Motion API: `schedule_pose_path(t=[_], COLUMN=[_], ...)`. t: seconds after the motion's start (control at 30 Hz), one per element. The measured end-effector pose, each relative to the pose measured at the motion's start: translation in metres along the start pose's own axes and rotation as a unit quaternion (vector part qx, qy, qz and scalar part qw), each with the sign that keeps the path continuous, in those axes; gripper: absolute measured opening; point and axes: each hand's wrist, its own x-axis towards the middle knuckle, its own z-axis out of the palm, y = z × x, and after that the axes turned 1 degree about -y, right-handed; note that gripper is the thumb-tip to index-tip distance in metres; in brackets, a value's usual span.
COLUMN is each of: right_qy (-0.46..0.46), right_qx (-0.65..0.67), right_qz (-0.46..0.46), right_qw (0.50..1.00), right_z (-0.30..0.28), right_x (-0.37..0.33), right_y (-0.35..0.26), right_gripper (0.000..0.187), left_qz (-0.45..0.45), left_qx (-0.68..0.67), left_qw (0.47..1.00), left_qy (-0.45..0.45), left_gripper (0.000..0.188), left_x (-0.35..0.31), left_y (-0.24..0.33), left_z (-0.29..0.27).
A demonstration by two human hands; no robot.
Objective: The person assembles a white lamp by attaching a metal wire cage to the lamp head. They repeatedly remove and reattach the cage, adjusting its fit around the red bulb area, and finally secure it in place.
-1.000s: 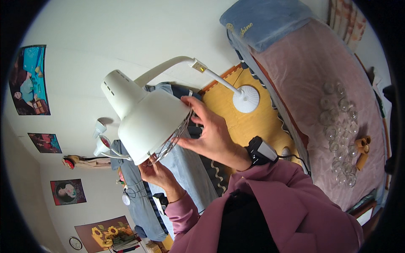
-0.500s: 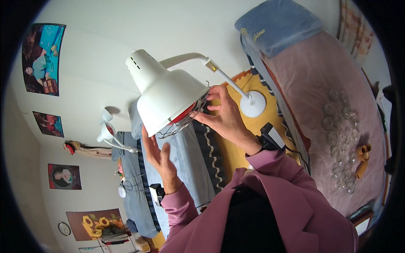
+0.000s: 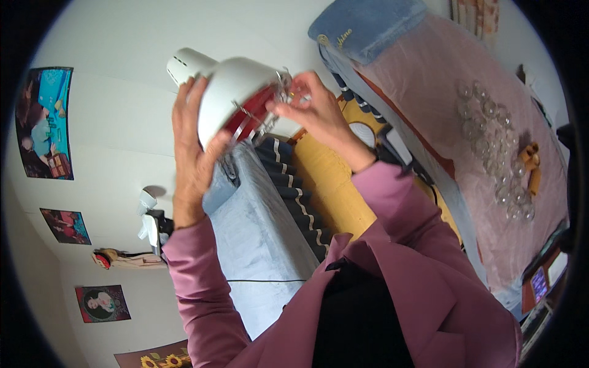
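Here, left hand (image 3: 190, 153) grip wraps the white lamp head (image 3: 230, 92); right hand (image 3: 316, 116) grip pinches its wire guard (image 3: 270, 107) at right.

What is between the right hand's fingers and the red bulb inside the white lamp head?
A wire guard crosses the red bulb at the mouth of the lamp head. The right hand pinches at the guard's rim; the left hand cups the shade from behind.

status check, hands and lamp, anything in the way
Left hand cups the white lamp head. Right hand pinches at its wire guard. Nothing between them.
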Motion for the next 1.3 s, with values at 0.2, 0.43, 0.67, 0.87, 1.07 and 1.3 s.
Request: schedule_pose_path(t=[0.2,0.43,0.67,0.87,1.07,1.3], right_qy=[0.049,0.088,0.084,0.112,0.090,0.073], right_qx=[-0.034,-0.001,-0.041,-0.016,-0.049,-0.006], right_qz=[-0.018,-0.013,-0.054,-0.119,-0.085,-0.094], right_qw=[0.998,0.996,0.994,0.986,0.991,0.993], right_z=[0.010,0.025,0.027,0.037,0.032,0.031], right_x=[0.031,0.045,0.039,0.027,0.020,0.017], right_y=[-0.010,-0.012,-0.007,-0.006,-0.010,-0.004], right_gripper=[0.077,0.083,0.062,0.044,0.055,0.050], left_qz=[-0.039,-0.053,-0.012,0.007,0.013,-0.006], left_qx=[-0.095,-0.115,-0.126,-0.078,-0.083,-0.064], left_qw=[0.995,0.992,0.989,0.994,0.994,0.996], left_qy=[0.009,0.020,0.072,0.083,0.063,0.057], left_gripper=[0.073,0.072,0.062,0.058,0.060,0.071], left_x=[0.024,0.035,0.033,0.026,0.019,0.009], left_y=[-0.021,-0.031,-0.036,-0.033,-0.031,-0.025], left_z=[-0.014,-0.022,-0.013,-0.013,-0.014,-0.014])
